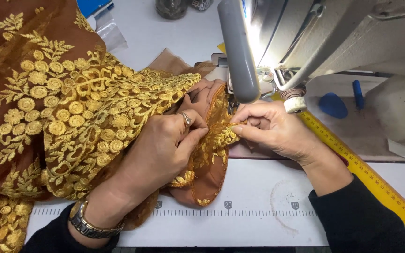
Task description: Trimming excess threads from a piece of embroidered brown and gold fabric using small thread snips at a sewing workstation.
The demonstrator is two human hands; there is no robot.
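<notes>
Left hand [158, 150]: rests on the brown fabric [48, 117] in front of the sewing machine [315, 37]; fingers [191, 138] curled and closed on a fold of the cloth, a ring [186, 119] on one of them, a metal wristwatch [87, 225] at the wrist.
Right hand [275, 129]: just right of the left hand, below the machine head; thumb and forefinger pinched shut on the gold-embroidered edge [223, 136] of the same fabric.
Fabric: sheer brown net with gold floral embroidery, heaped over the left side of the bench [258, 187] and gathered between both hands, its folded end lying on the bench's printed ruler scale [226, 212].
Needle area: mostly hidden behind a grey lamp arm [237, 51] and the bunched cloth; whether the cloth sits under the needle cannot be told.
Yellow ruler [376, 180]: runs diagonally from beside the right hand toward the lower right corner.
Blue tailor's chalk [333, 105]: on the bench, right of the machine, well apart from the hands.
</notes>
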